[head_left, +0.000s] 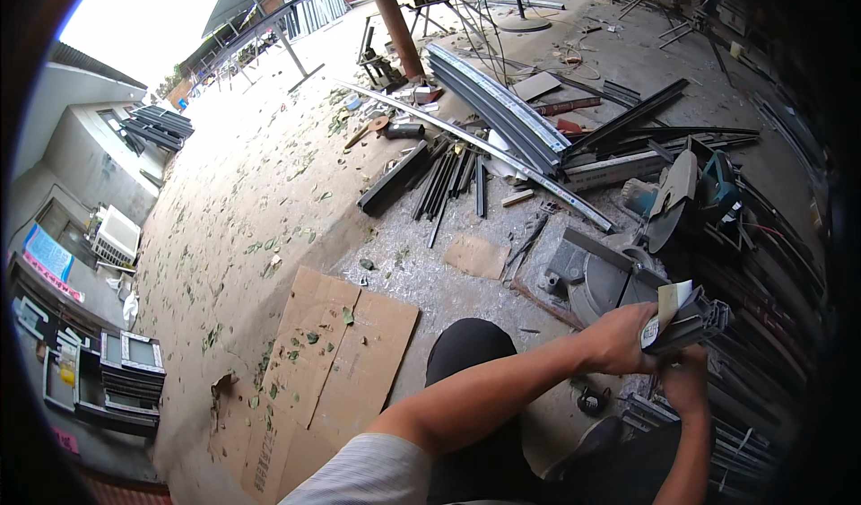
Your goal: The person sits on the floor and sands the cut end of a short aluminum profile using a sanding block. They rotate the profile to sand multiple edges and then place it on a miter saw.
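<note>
My left hand [621, 336] is closed round the near end of a grey window-frame profile [689, 327], at the lower right of the head view. A curled strip of whitish film or paper [665, 306] stands up from the profile beside my left fingers. Just below, my right hand [686, 381] is closed against the underside of the same profile; its fingers are partly hidden. Right beyond the hands is a mitre saw, with its round grey base [603, 282] low down and its blade guard and motor head [686, 195] raised above it.
Dark and grey profiles [502, 115] lie in a heap past the saw, and more bundles [735, 442] lie at my right. Flattened cardboard [345, 361] covers the floor by my knee [471, 348]. Pale shavings [404, 272] are strewn around. A brown post [392, 25] rises farther back.
</note>
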`<act>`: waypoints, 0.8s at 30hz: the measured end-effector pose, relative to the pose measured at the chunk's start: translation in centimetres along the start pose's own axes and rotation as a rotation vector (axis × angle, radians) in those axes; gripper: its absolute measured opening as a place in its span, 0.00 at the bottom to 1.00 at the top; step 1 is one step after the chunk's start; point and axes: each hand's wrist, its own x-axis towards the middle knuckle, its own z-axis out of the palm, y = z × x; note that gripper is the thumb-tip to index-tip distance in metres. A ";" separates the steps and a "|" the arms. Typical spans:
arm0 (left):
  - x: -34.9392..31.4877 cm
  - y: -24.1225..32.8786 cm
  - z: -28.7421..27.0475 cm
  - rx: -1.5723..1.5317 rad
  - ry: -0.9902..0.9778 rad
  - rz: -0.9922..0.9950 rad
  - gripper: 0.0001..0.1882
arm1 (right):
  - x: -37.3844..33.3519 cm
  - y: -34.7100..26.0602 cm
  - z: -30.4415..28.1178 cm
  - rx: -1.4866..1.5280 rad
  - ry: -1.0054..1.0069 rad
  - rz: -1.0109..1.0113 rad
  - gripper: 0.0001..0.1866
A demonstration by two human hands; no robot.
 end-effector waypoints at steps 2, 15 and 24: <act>0.0 0.1 -0.1 0.012 0.019 0.019 0.29 | 0.1 -0.3 0.0 -0.022 0.003 -0.009 0.11; 0.2 -0.8 0.4 -0.031 0.066 0.069 0.32 | 0.3 -0.9 -0.4 0.006 -0.039 0.017 0.13; 0.2 -0.4 0.4 0.005 0.091 0.063 0.32 | 0.1 -0.2 0.1 0.073 0.085 -0.002 0.11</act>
